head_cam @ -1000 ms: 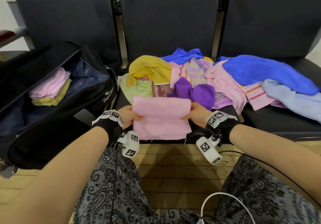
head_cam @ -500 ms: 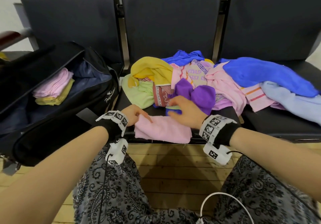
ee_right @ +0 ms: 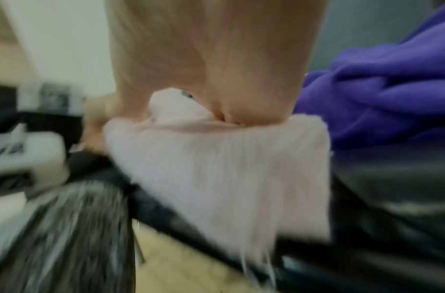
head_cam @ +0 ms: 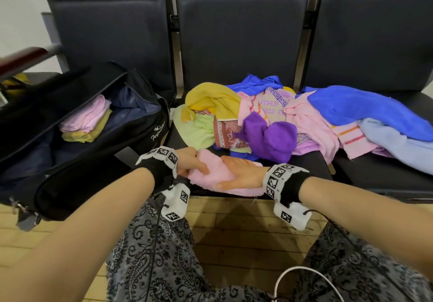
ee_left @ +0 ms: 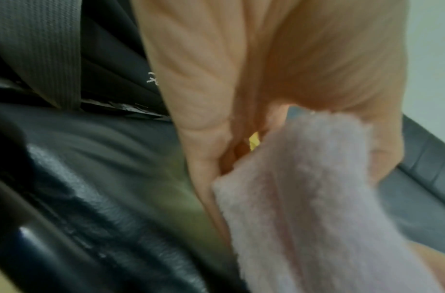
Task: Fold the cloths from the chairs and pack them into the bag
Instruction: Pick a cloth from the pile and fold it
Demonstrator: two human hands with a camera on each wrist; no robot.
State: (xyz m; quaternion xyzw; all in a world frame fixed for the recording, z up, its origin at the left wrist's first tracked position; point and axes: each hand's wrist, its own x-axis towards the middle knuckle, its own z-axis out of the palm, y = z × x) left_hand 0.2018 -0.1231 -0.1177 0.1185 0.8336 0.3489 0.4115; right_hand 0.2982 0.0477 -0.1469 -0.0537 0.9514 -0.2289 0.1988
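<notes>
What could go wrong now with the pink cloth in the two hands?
1. The pink cloth hangs over the seat's front edge; if the left hand or right hand loosens, it may slip to the floor.
2. The fold may open on the way to the bag.

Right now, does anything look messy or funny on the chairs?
Yes. The loose cloths lie in a tangled, unfolded heap across the black chair seats. The small pink cloth held by both hands hangs over the seat's front edge with a loose thread dangling. Nothing looks spilled or broken.
</notes>
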